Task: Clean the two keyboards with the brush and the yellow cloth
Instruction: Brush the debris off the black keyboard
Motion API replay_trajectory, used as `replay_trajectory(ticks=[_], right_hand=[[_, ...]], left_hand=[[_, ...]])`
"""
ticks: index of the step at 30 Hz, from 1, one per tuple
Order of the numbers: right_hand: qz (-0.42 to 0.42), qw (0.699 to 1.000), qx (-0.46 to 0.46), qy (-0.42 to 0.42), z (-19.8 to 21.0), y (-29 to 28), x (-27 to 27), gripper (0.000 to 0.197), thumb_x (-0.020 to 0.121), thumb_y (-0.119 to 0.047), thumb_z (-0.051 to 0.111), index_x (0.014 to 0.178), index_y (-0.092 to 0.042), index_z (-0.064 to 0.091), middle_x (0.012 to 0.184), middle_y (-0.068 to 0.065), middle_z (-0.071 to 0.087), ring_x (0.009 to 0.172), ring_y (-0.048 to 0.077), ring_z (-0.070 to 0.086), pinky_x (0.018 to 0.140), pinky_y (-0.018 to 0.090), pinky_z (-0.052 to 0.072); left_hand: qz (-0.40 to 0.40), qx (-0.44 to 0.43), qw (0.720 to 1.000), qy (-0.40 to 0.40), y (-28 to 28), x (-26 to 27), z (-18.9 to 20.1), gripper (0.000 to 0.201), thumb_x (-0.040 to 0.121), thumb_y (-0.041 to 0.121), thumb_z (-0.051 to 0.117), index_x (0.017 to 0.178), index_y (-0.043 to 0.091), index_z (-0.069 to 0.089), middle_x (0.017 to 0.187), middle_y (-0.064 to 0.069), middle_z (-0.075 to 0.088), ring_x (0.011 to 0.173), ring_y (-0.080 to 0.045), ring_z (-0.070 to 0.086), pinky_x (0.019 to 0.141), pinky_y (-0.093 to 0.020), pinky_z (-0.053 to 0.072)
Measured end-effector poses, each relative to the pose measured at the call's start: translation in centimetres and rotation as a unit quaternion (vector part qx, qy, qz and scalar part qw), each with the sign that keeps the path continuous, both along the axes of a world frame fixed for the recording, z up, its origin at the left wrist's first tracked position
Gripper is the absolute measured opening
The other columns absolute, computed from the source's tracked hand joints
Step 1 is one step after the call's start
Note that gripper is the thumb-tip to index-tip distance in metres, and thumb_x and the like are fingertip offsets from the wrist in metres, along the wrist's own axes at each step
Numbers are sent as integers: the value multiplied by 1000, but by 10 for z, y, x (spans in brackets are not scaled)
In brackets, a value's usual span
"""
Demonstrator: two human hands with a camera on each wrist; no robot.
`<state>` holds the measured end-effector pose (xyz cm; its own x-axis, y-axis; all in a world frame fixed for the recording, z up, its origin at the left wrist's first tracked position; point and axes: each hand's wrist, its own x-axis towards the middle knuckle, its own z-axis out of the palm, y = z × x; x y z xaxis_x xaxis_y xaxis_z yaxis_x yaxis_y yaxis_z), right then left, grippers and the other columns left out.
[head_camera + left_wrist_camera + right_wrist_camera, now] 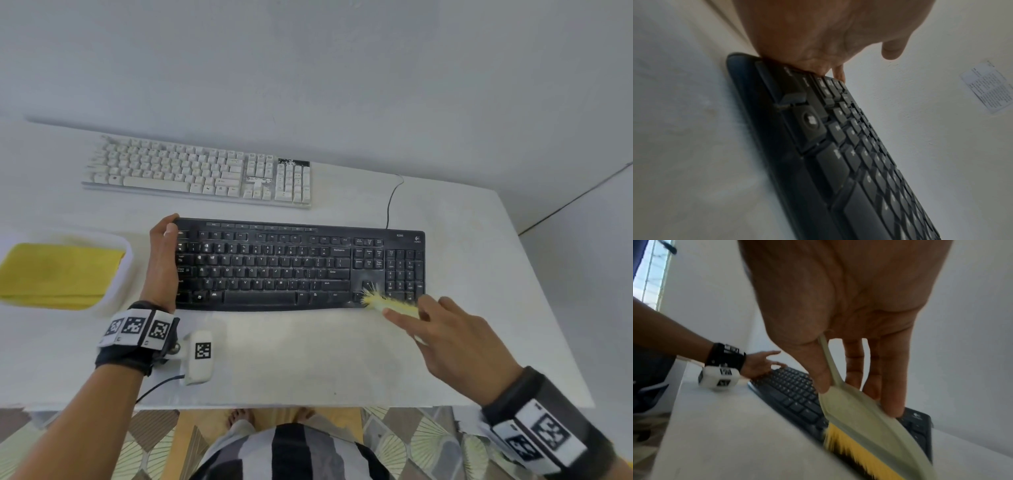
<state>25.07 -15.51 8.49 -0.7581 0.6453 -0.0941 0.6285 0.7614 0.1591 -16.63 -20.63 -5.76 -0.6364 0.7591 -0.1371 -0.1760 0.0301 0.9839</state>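
A black keyboard lies in the middle of the white table. My left hand grips its left end, fingers over the far corner and thumb near the top-left keys. My right hand holds a pale brush with yellow bristles. The bristles touch the keyboard's front right part, by the arrow keys. In the right wrist view the brush is pinched between thumb and fingers above the keyboard. A white keyboard lies further back. The folded yellow cloth sits in a white tray at the left.
The black keyboard's cable runs back toward the wall. The table's front edge is close to my body, its right edge just past my right hand. A paper sheet hangs on the wall in the left wrist view.
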Motion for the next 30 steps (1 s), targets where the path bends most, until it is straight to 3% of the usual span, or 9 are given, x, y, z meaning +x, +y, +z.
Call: replay_trajectory(ticks=[2,7,9,12,15,20,23,26,30], right_hand=[[33,999,-5,26,6,-7,-8,66,64,-8,78,124,-31,61,81,1,46,67,12,31,43,14,11],[15,1000,-21,0,-6,-6,-16,70,60,-4,80,122,-30,61,82,4,49,64,18,43,32,21,32],[-13,1000,-12,-18,-4,-2,-8,71,54,-3,84,118,-29,64,80,4,49,59,19,43,31,23,28],[6,1000,-18,13,4,-7,-5,69,59,-8,84,121,-31,63,78,0,46,61,13,35,38,18,18],[32,998,-46,41,1,-17,-17,69,66,-10,79,127,-33,57,80,-1,43,64,13,37,37,17,24],[-28,999,-24,11,-9,-9,-9,71,57,-8,85,120,-30,63,80,1,48,61,16,44,36,20,24],[-26,998,-28,50,-4,-11,-8,66,66,-14,82,125,-30,58,81,-3,45,62,12,35,42,15,18],[-7,993,-67,94,-8,-17,-17,60,79,-16,73,133,-32,51,82,-5,40,64,12,37,41,14,25],[-70,988,-92,101,-18,-8,-6,54,87,-19,67,136,-35,49,81,-8,40,62,11,42,46,14,29]], left_hand=[[1,3,1000,-1,0,1,0,45,82,80,48,121,58,55,154,-2,49,146,-22,43,122,-58,30],[0,4,1000,1,0,2,2,46,81,81,48,120,58,54,155,-3,49,146,-23,42,122,-59,29],[-5,6,1000,3,0,1,0,48,77,89,52,117,63,56,156,-3,48,147,-24,41,122,-60,28],[-3,-1,1000,9,-1,0,0,52,75,91,53,119,62,55,155,-4,48,147,-24,42,121,-61,29],[7,-7,1000,14,1,2,2,48,82,81,46,123,56,53,154,-4,50,144,-25,45,120,-60,32],[8,-6,1000,14,0,2,2,46,83,79,46,122,56,53,154,-5,49,144,-25,45,120,-60,31],[9,-6,1000,9,0,3,4,47,82,79,46,122,55,52,153,-5,50,144,-26,45,120,-61,32],[5,-4,1000,4,0,3,4,45,81,80,46,119,58,54,153,-5,50,144,-26,45,120,-61,33],[4,-7,1000,-8,0,2,2,40,82,79,48,117,62,57,153,-4,51,144,-26,46,119,-62,32]])
